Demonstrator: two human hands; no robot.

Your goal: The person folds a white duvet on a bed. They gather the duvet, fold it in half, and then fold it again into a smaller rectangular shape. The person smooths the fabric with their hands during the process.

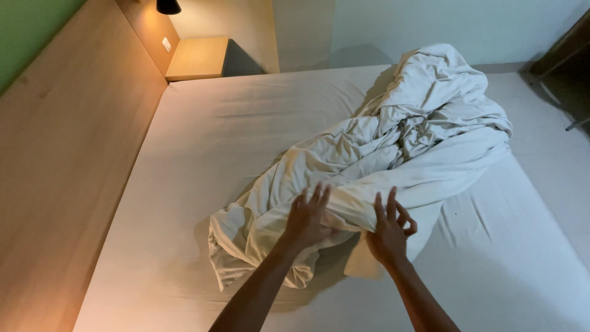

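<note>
A: Item one, hands?
B: Left hand (307, 216), fingers spread, palm resting on the crumpled white duvet (393, 150); grips nothing that shows. Right hand (388, 229), thumb and forefinger pinching a fold at the duvet's near edge, other fingers raised.
A: Step in hand?
B: Apparently gathering the near end; a firmer two-handed hold on that edge looks needed.
A: Location of the duvet?
B: Heaped diagonally across the bed (203, 141), on its white sheet.
A: Containers?
B: None. Wooden headboard (67, 154) left, nightstand (198, 56) and black lamp (168, 6) beyond.
</note>
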